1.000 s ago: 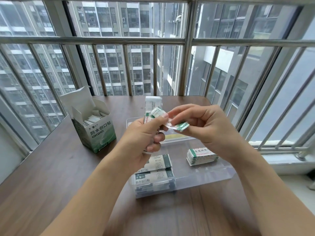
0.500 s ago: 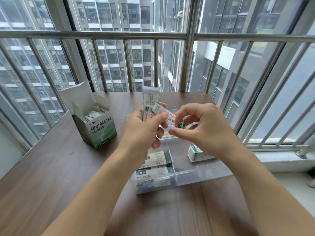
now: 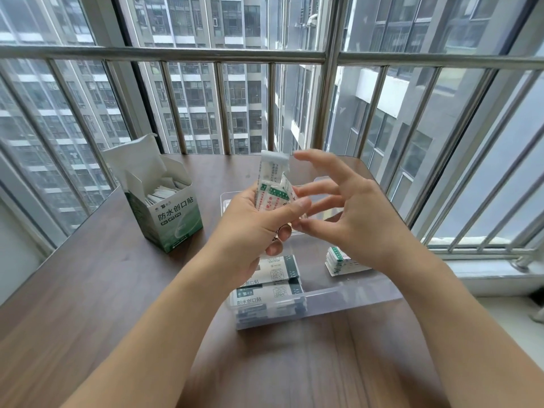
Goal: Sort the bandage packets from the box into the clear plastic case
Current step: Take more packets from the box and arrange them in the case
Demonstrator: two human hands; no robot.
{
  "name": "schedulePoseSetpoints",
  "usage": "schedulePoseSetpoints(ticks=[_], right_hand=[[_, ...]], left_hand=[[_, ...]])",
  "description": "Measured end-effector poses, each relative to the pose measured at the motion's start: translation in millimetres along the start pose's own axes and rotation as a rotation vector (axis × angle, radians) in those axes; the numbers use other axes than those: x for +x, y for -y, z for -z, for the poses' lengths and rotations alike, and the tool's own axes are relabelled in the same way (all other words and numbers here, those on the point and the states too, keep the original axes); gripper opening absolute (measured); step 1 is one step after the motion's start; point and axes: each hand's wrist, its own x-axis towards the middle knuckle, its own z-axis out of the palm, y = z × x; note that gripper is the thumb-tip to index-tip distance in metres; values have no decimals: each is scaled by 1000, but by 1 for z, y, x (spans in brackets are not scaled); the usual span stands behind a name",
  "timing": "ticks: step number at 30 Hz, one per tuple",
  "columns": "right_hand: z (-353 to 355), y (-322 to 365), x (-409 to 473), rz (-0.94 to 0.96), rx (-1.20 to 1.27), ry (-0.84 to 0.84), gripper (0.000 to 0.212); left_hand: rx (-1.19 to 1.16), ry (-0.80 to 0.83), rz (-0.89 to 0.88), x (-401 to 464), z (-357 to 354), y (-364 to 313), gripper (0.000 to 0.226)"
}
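Note:
My left hand (image 3: 253,228) holds a bunch of white-and-green bandage packets (image 3: 272,187) upright above the clear plastic case (image 3: 347,298). My right hand (image 3: 350,219) hovers just right of the bunch with fingers spread and nothing in it. In the case lie two flat stacks of larger packets (image 3: 276,278) at the front left and a small stack of green-edged packets (image 3: 338,260) at the right, partly behind my right wrist. The open green-and-white box (image 3: 170,213) stands at the left with several packets inside.
The brown wooden table (image 3: 103,290) ends at a railed window close behind the box and case. A white sill (image 3: 500,275) runs along the right edge. Bare tabletop lies in front of the case and left of my arms.
My right hand has let go of the packet it pinched and opened its fingers. The packet now sits with the bunch in my left hand, which is raised slightly.

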Motion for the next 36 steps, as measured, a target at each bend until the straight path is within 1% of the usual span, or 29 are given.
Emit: schedulePoseSetpoints(ticks=[1, 2, 3, 6, 8, 10, 12, 15, 16, 18, 20, 24, 28, 30, 33, 36], right_hand=[[0, 1, -1, 25, -18, 38, 78], [-1, 2, 0, 50, -37, 77, 81], [-2, 2, 0, 70, -61, 106, 80], [-3, -2, 2, 94, -95, 129, 67], [-1, -3, 2, 60, -75, 123, 63], [1, -4, 1, 49, -68, 120, 66], [1, -3, 0, 57, -21, 114, 67], [9, 1, 0, 4, 140, 114, 53], [13, 1, -1, -9, 155, 126, 46], [26, -1, -3, 11, 69, 148, 36], [38, -8, -6, 14, -85, 191, 30], [61, -21, -11, 14, -505, 386, 20], [61, -20, -10, 81, -790, 535, 13], [57, -21, -8, 111, -883, 570, 9], [50, -26, -8, 173, -979, 600, 9], [48, -29, -10, 202, -1001, 571, 5]], left_hand=[[9, -2, 9, 0, 0, 0, 30], [20, 3, 16, 0, 1, 0, 28], [33, 12, 20, 1, 1, 0, 27], [41, 36, 42, 1, 3, 0, 25], [14, 42, 56, 1, 3, 0, 32], [-8, 28, 60, 1, 2, -1, 43], [-17, 14, 54, 1, 3, -2, 44], [-5, 46, 45, 0, 3, -2, 47], [8, 57, 46, -1, 3, -2, 48], [24, 66, 52, -1, 1, -2, 48], [35, 50, 48, 0, 0, -2, 46], [72, 35, 64, 1, -3, 0, 41], [132, 81, 125, -2, -5, 1, 34], [173, 119, 138, -5, -7, 1, 44], [200, 158, 132, -8, -8, 1, 68], [197, 172, 131, -8, -8, 0, 72]])
